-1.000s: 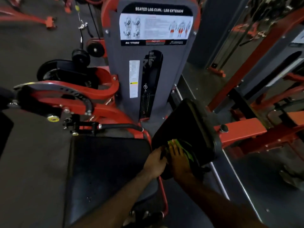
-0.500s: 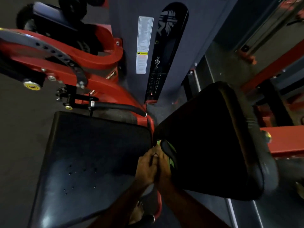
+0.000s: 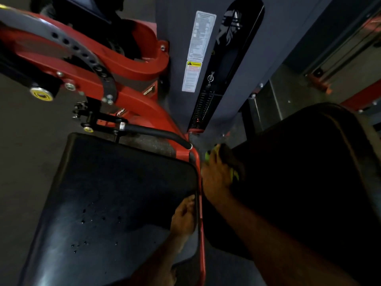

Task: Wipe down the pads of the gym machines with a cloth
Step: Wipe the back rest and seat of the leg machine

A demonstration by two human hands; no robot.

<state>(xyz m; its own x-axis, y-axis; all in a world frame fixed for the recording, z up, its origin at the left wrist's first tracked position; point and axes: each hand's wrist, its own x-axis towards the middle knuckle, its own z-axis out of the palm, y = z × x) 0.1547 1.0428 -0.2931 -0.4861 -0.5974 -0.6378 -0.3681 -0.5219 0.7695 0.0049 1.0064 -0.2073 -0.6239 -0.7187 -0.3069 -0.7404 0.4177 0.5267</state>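
Both hands now apart, left hand [image 3: 183, 218] dropped off cloth [image 3: 231, 162]

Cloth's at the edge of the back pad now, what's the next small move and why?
Probably sweep the right hand with the cloth rightward across the back pad: the cloth sits at its near-left edge, with most of the pad's surface beyond it.

Most of the cloth [image 3: 235, 174] is lost under the right hand [image 3: 216, 178]; only yellow-green scraps show at the fingertips and beside the knuckles, mid-frame. The back pad [image 3: 309, 182] on the right is so dark that its surface cannot be read, and it runs off the right edge. The seat pad [image 3: 113, 203] is cut by the bottom edge. The left hand [image 3: 183, 219] is blurred at the seat's right rim; its grip cannot be told. The print on the warning sticker [image 3: 195, 52], upper centre, is too small to read.
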